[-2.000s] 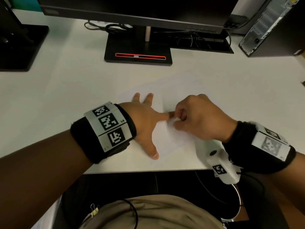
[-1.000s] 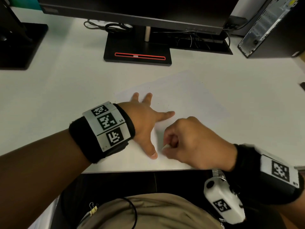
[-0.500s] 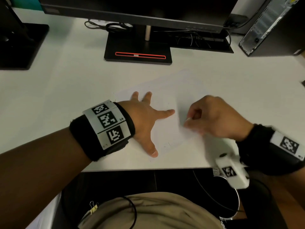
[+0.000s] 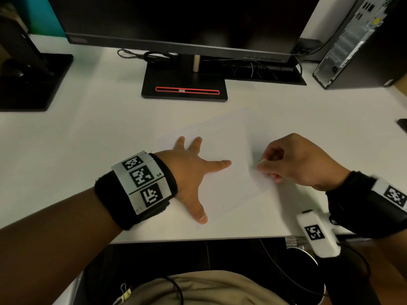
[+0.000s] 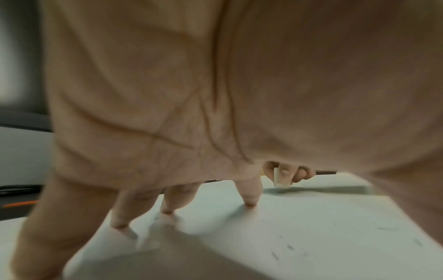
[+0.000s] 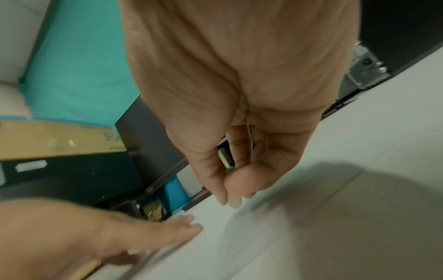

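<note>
A white sheet of paper (image 4: 222,139) with faint pencil marks lies on the white desk (image 4: 88,133). My left hand (image 4: 196,170) presses flat on the sheet's left part with its fingers spread; in the left wrist view its fingertips (image 5: 250,200) stand on the paper (image 5: 311,227). My right hand (image 4: 271,166) pinches a small white eraser (image 4: 259,162) between thumb and fingers at the sheet's right side. The eraser (image 5: 281,178) touches the paper. In the right wrist view the eraser (image 6: 233,203) pokes out below the thumb.
A black monitor stand (image 4: 184,84) with a red stripe sits behind the paper, with cables (image 4: 154,56) beside it. A computer tower (image 4: 361,40) stands at the back right, and another black stand (image 4: 30,84) at the left. The desk's front edge (image 4: 198,239) runs close under my wrists.
My right hand with the eraser has swept from the sheet's near edge to its right side, away from me. The left hand has stayed flat on the paper.
</note>
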Tool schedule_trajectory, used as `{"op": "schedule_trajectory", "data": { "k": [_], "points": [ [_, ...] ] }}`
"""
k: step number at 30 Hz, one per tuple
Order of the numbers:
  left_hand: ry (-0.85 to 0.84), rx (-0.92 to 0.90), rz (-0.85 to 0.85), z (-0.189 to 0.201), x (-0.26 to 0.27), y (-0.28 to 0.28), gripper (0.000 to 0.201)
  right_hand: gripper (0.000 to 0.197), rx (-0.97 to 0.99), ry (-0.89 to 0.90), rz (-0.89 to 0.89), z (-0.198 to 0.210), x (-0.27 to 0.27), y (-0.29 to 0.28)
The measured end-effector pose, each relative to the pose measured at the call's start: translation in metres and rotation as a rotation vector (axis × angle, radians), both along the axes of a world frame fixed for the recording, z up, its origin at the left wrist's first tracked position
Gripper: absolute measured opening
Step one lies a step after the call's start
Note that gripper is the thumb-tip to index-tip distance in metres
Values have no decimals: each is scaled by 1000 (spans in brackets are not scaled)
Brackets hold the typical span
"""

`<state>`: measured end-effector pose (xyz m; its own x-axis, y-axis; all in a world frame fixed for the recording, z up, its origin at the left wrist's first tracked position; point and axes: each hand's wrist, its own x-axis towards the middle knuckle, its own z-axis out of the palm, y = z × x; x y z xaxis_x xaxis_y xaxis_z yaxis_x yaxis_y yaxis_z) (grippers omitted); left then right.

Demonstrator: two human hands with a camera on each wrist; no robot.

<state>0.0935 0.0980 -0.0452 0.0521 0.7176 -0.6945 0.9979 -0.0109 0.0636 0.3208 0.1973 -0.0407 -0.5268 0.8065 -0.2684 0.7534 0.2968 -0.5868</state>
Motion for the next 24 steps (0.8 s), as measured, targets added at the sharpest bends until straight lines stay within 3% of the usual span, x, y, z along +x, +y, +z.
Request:
{"op": "schedule_trajectory", "data": {
  "k": [3,6,8,12,15,21,24],
  "points": [
    [-79,56,19,4,-13,-2,125,13,-71,129,-75,2,11,5],
    [-180,355,121,12,-36,9,90,18,-118,176,-159,0,24,16],
    [-127,515,222,12,-57,20,69,24,-217,205,-222,-4,30,21],
    [58,377,319,5,-84,34,62,26,-304,256,-288,-9,39,26],
    [79,378,309,1,-82,39,48,27,-338,299,-331,-10,41,28],
    [69,345,368,7,-64,53,57,26,-347,340,-374,-15,43,29],
    [66,292,425,9,-64,61,57,24,-260,374,-379,-16,47,32]
  ]
}}
